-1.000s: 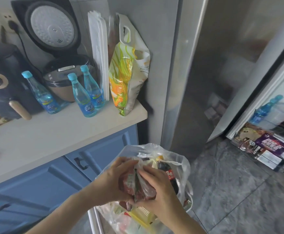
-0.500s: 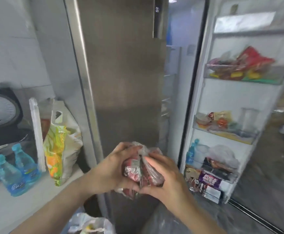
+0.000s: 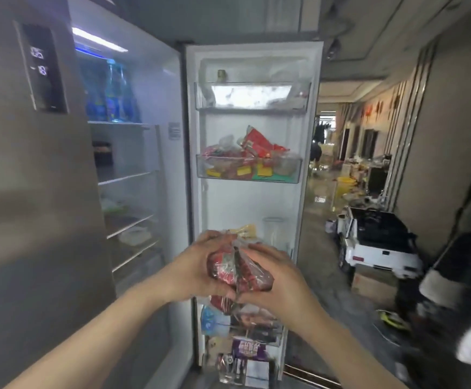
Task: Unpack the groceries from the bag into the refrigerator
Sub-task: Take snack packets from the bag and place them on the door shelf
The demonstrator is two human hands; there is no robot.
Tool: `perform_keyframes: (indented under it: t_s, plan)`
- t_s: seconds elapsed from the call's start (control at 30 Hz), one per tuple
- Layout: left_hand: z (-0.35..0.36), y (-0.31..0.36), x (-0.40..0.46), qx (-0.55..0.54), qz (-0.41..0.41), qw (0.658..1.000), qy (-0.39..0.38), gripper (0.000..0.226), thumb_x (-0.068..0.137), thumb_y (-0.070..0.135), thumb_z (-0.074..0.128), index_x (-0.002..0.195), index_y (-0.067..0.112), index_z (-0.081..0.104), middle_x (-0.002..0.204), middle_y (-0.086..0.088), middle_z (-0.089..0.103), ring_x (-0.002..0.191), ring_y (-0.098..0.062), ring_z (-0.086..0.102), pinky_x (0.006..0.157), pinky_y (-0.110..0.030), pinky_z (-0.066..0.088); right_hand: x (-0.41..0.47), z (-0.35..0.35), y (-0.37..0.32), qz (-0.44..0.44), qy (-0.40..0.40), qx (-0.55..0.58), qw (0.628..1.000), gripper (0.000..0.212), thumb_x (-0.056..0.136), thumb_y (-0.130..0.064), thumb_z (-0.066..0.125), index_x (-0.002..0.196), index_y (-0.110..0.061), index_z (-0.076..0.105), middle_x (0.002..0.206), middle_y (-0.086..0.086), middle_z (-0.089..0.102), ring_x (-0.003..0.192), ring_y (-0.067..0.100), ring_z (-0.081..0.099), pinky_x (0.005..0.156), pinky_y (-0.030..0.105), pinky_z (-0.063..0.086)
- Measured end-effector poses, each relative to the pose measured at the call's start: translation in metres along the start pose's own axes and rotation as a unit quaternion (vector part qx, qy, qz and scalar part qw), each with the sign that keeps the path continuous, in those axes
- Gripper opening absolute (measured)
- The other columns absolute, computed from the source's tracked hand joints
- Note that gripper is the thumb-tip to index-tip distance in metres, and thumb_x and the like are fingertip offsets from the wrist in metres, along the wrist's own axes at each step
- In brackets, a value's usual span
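red snack packet (image 3: pixel 235 272) clasped btwn both hands (image 3: pixel 245 273), chest-high

White toy car (image 3: pixel 380 242) on the floor; cluttered hallway (image 3: pixel 349 175) beyond

No legible text or labels.

Two bare forearms come up from the bottom edge, no sleeves showing anywhere along them. The left hand (image 3: pixel 200 265) and the right hand (image 3: pixel 279 279) wear no gloves, rings, or watch at either wrist. Fingernails are short and unpainted where they show.
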State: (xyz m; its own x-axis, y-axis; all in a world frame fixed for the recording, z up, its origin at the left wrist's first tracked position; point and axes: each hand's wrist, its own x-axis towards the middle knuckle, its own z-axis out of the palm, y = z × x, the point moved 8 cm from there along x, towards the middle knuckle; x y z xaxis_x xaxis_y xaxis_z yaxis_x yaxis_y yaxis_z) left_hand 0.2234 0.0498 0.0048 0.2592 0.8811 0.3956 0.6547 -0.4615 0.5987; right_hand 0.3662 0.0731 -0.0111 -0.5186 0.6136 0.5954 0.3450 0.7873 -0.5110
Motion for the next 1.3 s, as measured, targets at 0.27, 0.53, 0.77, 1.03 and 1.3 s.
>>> perform_keyframes:
  t_s: [0.27,0.53,0.77,1.03,1.3]
  plan:
    - [-0.033,-0.059,0.167,0.017,0.051,0.999,-0.001,0.097,0.053,0.034,0.092,0.137,0.030,0.046,0.126,0.007,0.040,0.120,0.004,0.043,0.102,-0.004,0.026,0.132,-0.041,0.074,-0.014,0.065,-0.041,0.997,0.079,0.052,-0.039,0.089,0.124,-0.040,0.055,0.126,-0.024,0.047,0.121,-0.007,0.040,0.098,0.000,0.021]
    - [-0.087,-0.072,0.315,0.033,0.092,0.995,0.011,0.082,0.055,0.037,0.090,0.127,0.036,0.050,0.123,0.019,0.048,0.114,0.013,0.044,0.098,-0.006,0.033,0.268,-0.091,0.130,-0.022,0.078,-0.075,0.994,0.076,0.058,-0.034,0.087,0.124,-0.040,0.050,0.123,-0.031,0.044,0.114,-0.011,0.041,0.096,0.006,0.026]
    - [-0.136,-0.105,0.414,0.046,0.062,0.994,0.074,0.095,0.056,0.031,0.090,0.139,0.025,0.044,0.127,0.004,0.043,0.118,-0.005,0.046,0.098,-0.002,0.031,0.385,-0.113,0.184,-0.024,0.061,-0.121,0.990,0.077,0.062,-0.037,0.085,0.132,-0.029,0.053,0.131,-0.008,0.048,0.120,0.010,0.041,0.095,0.021,0.029]
    - [-0.143,-0.152,0.469,0.086,0.041,0.994,0.047,0.057,0.069,0.015,0.084,0.112,0.039,0.054,0.104,0.036,0.055,0.099,0.020,0.050,0.093,-0.005,0.038,0.458,-0.092,0.254,-0.014,-0.007,-0.170,0.985,0.087,0.058,-0.074,0.069,0.135,-0.041,0.047,0.133,-0.015,0.050,0.120,0.008,0.041,0.099,0.028,0.036]
    - [-0.126,-0.187,0.470,0.196,0.041,0.978,-0.052,0.068,0.081,0.048,0.067,0.142,0.038,0.039,0.148,0.023,0.026,0.133,0.009,0.022,0.110,-0.008,0.012,0.448,-0.066,0.275,-0.055,-0.109,-0.256,0.959,0.086,0.067,-0.093,0.025,0.144,-0.054,0.013,0.152,-0.022,0.025,0.136,0.009,0.033,0.105,0.041,0.039]
